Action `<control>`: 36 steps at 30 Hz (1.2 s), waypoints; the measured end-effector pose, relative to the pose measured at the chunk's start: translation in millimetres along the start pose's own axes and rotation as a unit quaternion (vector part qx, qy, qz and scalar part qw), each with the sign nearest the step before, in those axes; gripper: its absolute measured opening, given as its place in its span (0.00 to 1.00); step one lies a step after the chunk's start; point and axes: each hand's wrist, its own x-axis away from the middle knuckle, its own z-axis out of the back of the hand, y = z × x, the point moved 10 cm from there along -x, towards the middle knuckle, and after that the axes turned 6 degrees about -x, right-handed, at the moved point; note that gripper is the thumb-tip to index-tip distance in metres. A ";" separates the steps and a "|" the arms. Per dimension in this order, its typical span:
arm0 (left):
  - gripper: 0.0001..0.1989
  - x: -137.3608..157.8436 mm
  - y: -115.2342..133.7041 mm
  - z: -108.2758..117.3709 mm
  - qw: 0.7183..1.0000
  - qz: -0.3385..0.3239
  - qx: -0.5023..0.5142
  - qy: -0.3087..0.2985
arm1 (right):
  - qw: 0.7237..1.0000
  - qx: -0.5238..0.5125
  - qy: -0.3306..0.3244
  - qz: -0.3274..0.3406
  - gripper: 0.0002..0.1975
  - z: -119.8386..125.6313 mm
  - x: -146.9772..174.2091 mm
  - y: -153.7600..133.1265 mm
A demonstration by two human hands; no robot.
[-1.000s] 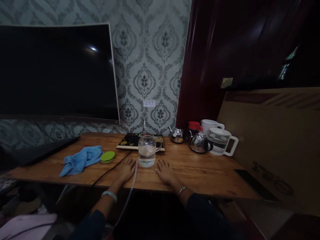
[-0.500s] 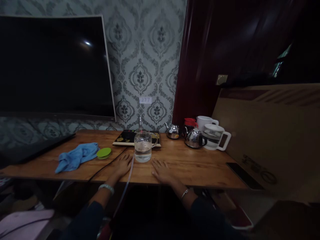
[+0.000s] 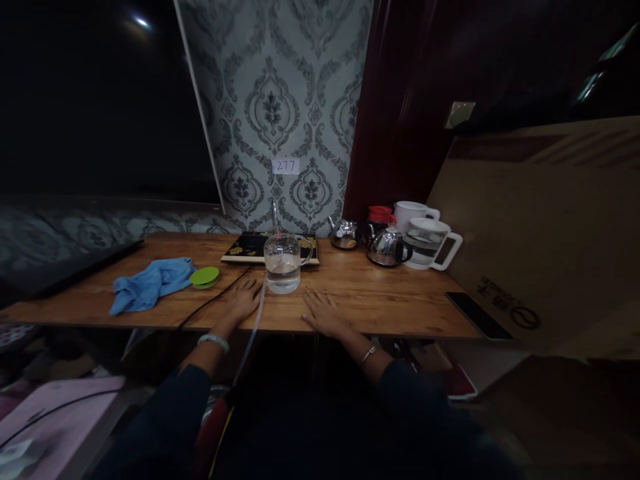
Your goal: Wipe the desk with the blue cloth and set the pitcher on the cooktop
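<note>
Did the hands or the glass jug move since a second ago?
No, only the camera view shifted. The left hand and right hand stay flat on the table, either side of the glass jug. Nothing was picked up or let go.
</note>
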 end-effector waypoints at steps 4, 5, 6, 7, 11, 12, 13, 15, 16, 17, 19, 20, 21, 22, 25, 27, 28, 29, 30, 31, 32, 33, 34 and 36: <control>0.23 0.0 2.1 2.2 1.000 -0.006 -0.019 0.000 | 1.000 0.001 0.013 -0.007 0.34 2.6 -11.7 4.1; 0.23 0.2 2.4 2.3 1.000 -0.006 -0.023 -0.003 | 1.000 0.001 0.015 -0.010 0.34 3.6 -13.8 5.0; 0.23 0.4 2.6 2.3 1.000 -0.005 -0.026 -0.007 | 1.000 0.001 0.018 -0.014 0.34 4.7 -15.7 5.8; 0.23 0.7 2.7 2.1 1.000 -0.004 -0.028 -0.009 | 1.000 0.001 0.019 -0.019 0.34 5.7 -17.4 6.9; 0.23 1.4 2.5 0.7 1.000 -0.003 -0.024 -0.008 | 0.999 0.007 0.021 -0.044 0.34 9.5 -23.8 11.7; 0.23 1.4 2.0 0.0 1.000 -0.003 -0.023 -0.008 | 0.999 0.007 0.023 -0.048 0.34 10.7 -25.4 12.7; 0.23 1.2 1.5 -0.9 1.000 -0.002 -0.022 -0.009 | 0.998 0.007 0.026 -0.051 0.34 12.0 -27.0 13.7; 0.23 0.7 0.9 -1.9 1.000 -0.003 -0.023 -0.012 | 0.998 0.004 0.034 -0.055 0.34 14.7 -30.3 15.4; 0.23 0.5 0.8 -1.8 1.000 -0.004 -0.025 -0.013 | 0.998 0.002 0.038 -0.056 0.33 16.0 -32.0 16.2; 0.23 0.3 0.7 -1.3 1.000 -0.005 -0.026 -0.012 | 0.997 0.001 0.043 -0.058 0.33 17.3 -33.8 17.1; 0.23 0.1 0.2 0.1 1.000 -0.004 -0.027 -0.011 | 0.997 -0.002 0.049 -0.064 0.32 19.7 -38.1 19.5; 0.23 0.2 -0.1 1.0 1.000 -0.002 -0.027 -0.009 | 0.996 -0.004 0.052 -0.070 0.32 20.8 -40.7 21.1; 0.23 0.4 -0.3 2.1 1.000 -0.002 -0.026 -0.005 | 0.996 -0.005 0.053 -0.074 0.32 21.9 -43.5 22.7; 0.23 0.6 -0.4 3.3 1.000 -0.003 -0.023 0.000 | 0.996 -0.005 0.053 -0.078 0.32 22.8 -46.5 24.1; 0.22 0.6 -1.5 4.7 1.000 -0.007 -0.014 0.014 | 0.995 -0.008 0.056 -0.087 0.33 26.1 -54.5 29.5; 0.23 0.0 -3.3 2.7 1.000 -0.008 -0.014 0.013 | 0.994 -0.010 0.066 -0.087 0.33 29.8 -57.2 33.9; 0.23 -0.6 -4.5 1.5 1.000 -0.008 -0.016 0.012 | 0.994 -0.009 0.072 -0.085 0.33 32.0 -57.5 36.5; 0.23 -1.2 -5.5 0.7 1.000 -0.008 -0.017 0.012 | 0.994 -0.006 0.077 -0.083 0.33 34.3 -57.1 39.7; 0.23 -1.9 -6.0 0.2 1.000 -0.010 -0.017 0.012 | 0.993 -0.002 0.080 -0.082 0.33 36.5 -55.8 43.9; 0.23 -2.7 -6.2 0.1 1.000 -0.012 -0.019 0.012 | 0.993 0.002 0.080 -0.087 0.32 38.6 -53.8 49.6; 0.23 -3.4 -6.1 0.3 1.000 -0.016 -0.021 0.012 | 0.992 0.007 0.079 -0.097 0.32 40.8 -50.9 57.1; 0.23 -4.1 -5.6 0.6 0.999 -0.020 -0.026 0.011 | 0.991 0.011 0.079 -0.109 0.32 43.5 -47.2 65.6; 0.23 -4.8 -5.1 1.1 0.999 -0.024 -0.030 0.011 | 0.989 0.015 0.080 -0.122 0.31 46.4 -42.7 74.8; 0.23 -5.9 -4.7 2.2 0.999 -0.028 -0.033 0.012 | 0.986 0.021 0.084 -0.145 0.32 52.6 -31.9 93.7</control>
